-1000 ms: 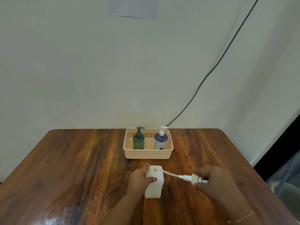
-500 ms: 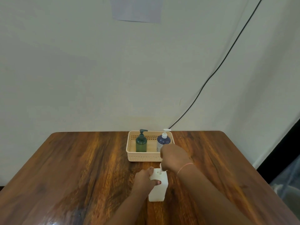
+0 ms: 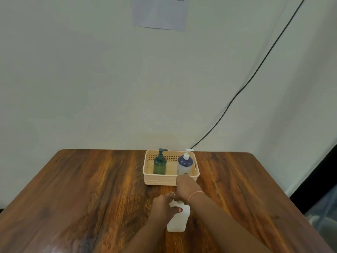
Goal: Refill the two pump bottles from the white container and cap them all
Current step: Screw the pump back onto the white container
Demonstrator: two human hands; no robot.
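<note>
You have a white container (image 3: 178, 219) on a reddish-brown, streaked wood-grain counter (image 3: 91, 189). Your basket (image 3: 160, 179) is pale beige with a perforated grid pattern; in it stand a dark green bottle (image 3: 160, 165) and a navy bottle (image 3: 184, 166) with a white pump.

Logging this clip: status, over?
Left hand gripping white plastic container; right hand closed on its top. Green pump bottle and blue pump bottle capped in beige basket. Nothing obstructing.

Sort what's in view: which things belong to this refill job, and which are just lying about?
In the job: white container, green bottle, blue bottle, left hand, right hand.
Lying about: basket, table, black cable, wall paper.
</note>
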